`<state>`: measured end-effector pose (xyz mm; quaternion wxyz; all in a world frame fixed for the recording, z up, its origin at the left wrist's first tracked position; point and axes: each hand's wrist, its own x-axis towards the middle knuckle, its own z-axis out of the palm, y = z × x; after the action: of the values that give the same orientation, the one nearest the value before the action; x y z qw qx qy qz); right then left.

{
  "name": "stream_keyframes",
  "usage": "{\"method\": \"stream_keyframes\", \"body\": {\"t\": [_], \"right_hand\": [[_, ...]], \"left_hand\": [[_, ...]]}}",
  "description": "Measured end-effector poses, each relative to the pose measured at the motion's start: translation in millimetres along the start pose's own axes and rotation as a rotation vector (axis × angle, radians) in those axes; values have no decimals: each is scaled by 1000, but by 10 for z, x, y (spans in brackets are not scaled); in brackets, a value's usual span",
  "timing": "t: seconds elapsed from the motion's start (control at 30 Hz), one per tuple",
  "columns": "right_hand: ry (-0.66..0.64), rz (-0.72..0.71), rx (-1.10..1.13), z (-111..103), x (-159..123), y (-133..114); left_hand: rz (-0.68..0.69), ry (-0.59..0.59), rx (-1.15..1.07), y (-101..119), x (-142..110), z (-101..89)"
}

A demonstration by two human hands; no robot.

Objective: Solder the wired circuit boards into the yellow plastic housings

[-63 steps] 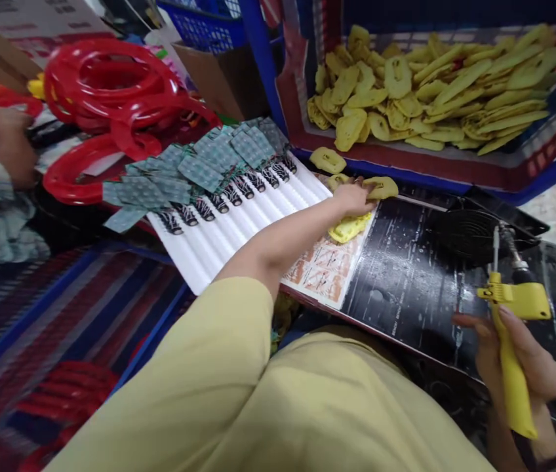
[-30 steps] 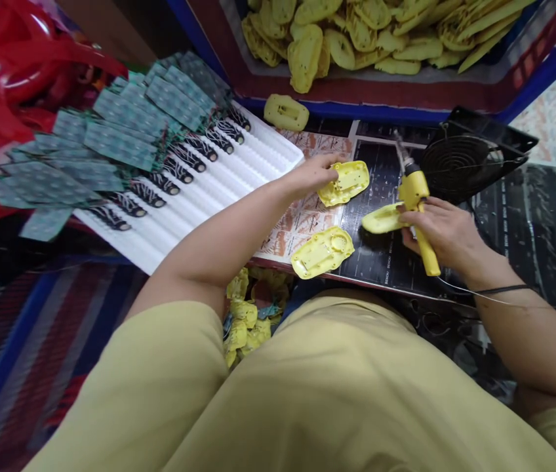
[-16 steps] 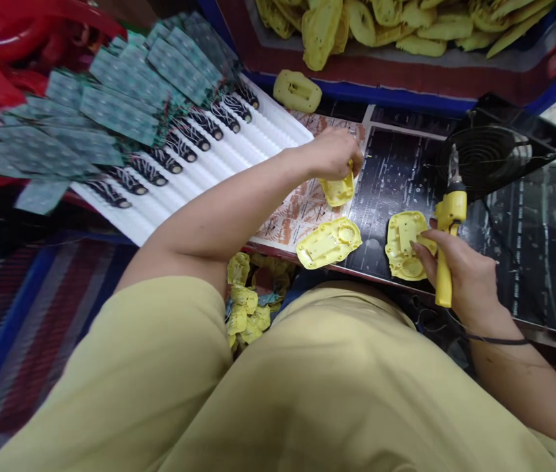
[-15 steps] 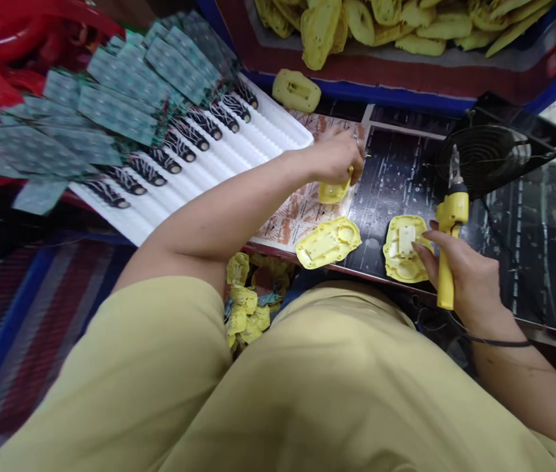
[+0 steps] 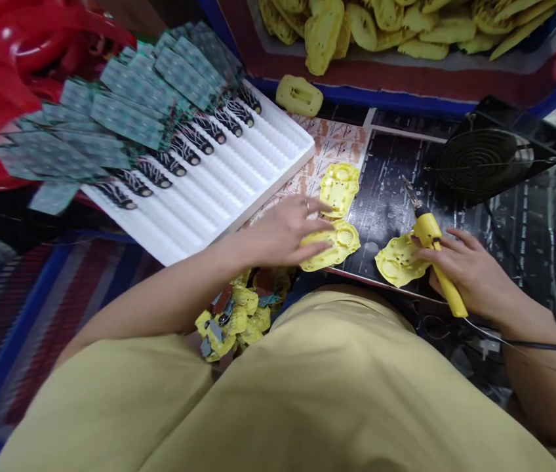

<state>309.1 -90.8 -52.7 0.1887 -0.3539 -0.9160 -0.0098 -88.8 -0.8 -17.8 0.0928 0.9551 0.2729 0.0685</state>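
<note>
My left hand (image 5: 290, 231) is open, fingers spread, palm down. Its fingertips reach over a yellow plastic shell (image 5: 341, 239) at the table's near edge; whether they press on it I cannot tell. Just beyond lies another yellow shell (image 5: 339, 187), hollow side up. My right hand (image 5: 469, 272) is closed around a yellow soldering iron (image 5: 448, 285), its metal tip pointing up and to the left. A third yellow shell (image 5: 398, 261) sits against the right hand's fingers, slightly tilted, its right end partly hidden by the hand.
A white ridged foam tray (image 5: 253, 183) carries several green circuit boards (image 5: 125, 121) with wired black parts. A black fan (image 5: 484, 157) stands at the right rear. Behind is a blue-rimmed crate (image 5: 381, 101) of yellow shells. Red plastic parts (image 5: 27, 59) are piled far left; yellow pieces (image 5: 238, 314) lie below.
My left hand has come back toward me from the farther shell, its fingers now spread over the nearer one. The soldering iron now leans left, and the right-hand shell has turned and tilted.
</note>
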Motion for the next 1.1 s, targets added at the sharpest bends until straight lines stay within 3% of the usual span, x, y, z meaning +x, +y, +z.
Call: {"method": "stream_keyframes", "body": {"t": [0.1,0.23,0.33,0.43,0.53,0.63,0.7,0.83,0.93,1.1], "right_hand": [[68,80,-57,-60,-92,-123],[117,214,-320,-58,-146,-314],[202,252,-507,5,-141,-453],[301,257,-419,51,-143,-548],[348,235,-235,34,-137,-528],[316,148,-135,-6,-90,-351],[276,68,-49,-14,-49,-197],[228,8,27,13,-2,-26],[219,18,-73,46,36,-50],[329,-100,-188,133,254,-279]], "left_hand": [[166,-62,-53,252,-177,110],[191,22,-33,457,178,372],[51,1,21,476,637,439],[-132,-70,59,400,936,345],[-327,-98,70,258,995,247],[-463,-93,-11,124,934,249],[-432,-143,-52,91,898,271],[-238,-307,-3,130,940,224],[-75,-377,14,94,1057,133],[83,-331,-12,-64,1202,90]]}}
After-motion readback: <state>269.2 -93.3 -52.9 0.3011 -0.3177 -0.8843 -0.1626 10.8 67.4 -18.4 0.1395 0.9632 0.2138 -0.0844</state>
